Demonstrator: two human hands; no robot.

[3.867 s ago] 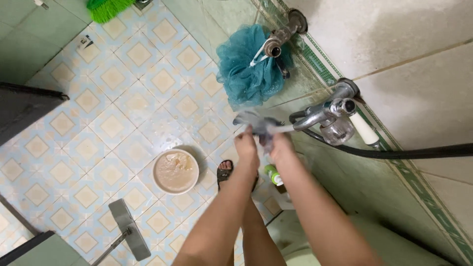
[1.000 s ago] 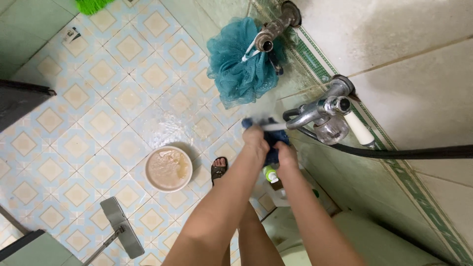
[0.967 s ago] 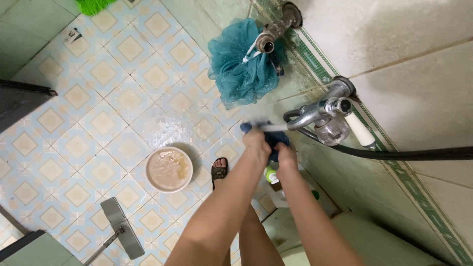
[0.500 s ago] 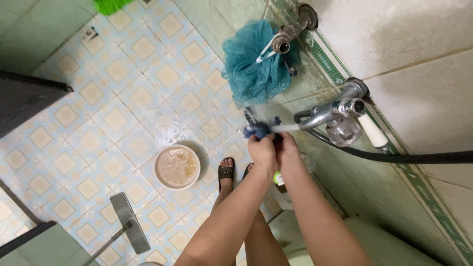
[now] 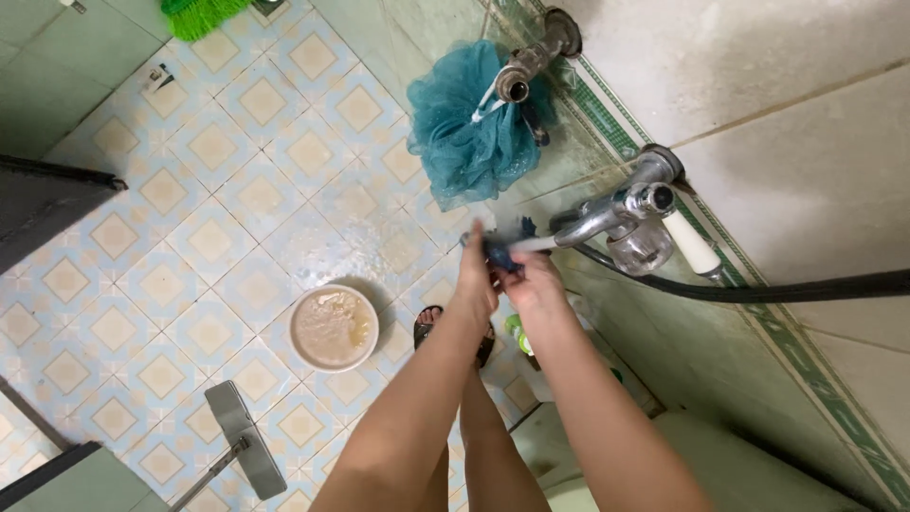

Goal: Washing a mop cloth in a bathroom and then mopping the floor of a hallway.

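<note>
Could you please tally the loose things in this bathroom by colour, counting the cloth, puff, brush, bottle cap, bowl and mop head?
Blue or teal: 2 – cloth held by left hand and right hand, puff
Green: 2 – brush, bottle cap
Pale: 1 – bowl
Grey: 1 – mop head
Total: 6

Count, head view:
- Hands: 2, left hand (image 5: 474,280) and right hand (image 5: 533,284).
- Dark blue cloth (image 5: 502,253): 1, between the hands.
- Metal taps: 2, lower tap (image 5: 616,213) and upper tap (image 5: 526,66).
- Teal bath sponge (image 5: 469,128): 1.
- Round basin (image 5: 334,328): 1.
- Flat mop head (image 5: 246,438): 1.
- Black hose (image 5: 806,289): 1.
- Green-capped bottle (image 5: 519,334): 1.
- Green broom (image 5: 199,14): 1, partly cut off.
</note>
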